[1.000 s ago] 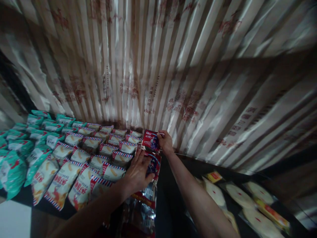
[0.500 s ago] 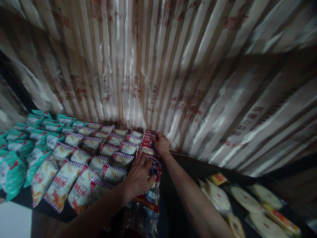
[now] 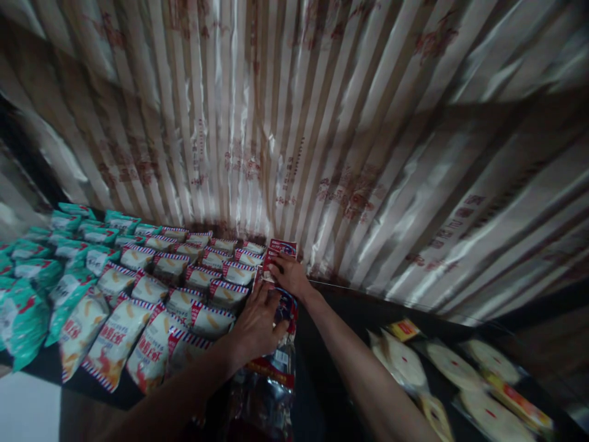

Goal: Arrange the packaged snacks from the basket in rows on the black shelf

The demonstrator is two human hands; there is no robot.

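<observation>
A row of overlapping red and dark snack packets [image 3: 281, 361] runs from the front towards the back of the dark table. My left hand [image 3: 261, 319] lies over the middle of this row, fingers forward and thumb apart. Just beyond it, my right hand [image 3: 293, 277] rests its slightly bent fingers on a red packet [image 3: 272, 261] near the back end. Its fingertips sit close to those of my left hand. One more packet [image 3: 283, 247] with a red and blue front shows past my right hand. Both palms' undersides are hidden.
White snack bags [image 3: 184, 302] with striped edges stand in rows on the left, and teal bags [image 3: 69, 288] further left. Clear-wrapped round pale items [image 3: 453, 367] lie at the right. A striped plastic sheet [image 3: 294, 123] hangs behind the dark table [image 3: 326, 362].
My right hand has moved slightly left and nearer to my left hand, uncovering the packet at the back end. My left hand has hardly moved.
</observation>
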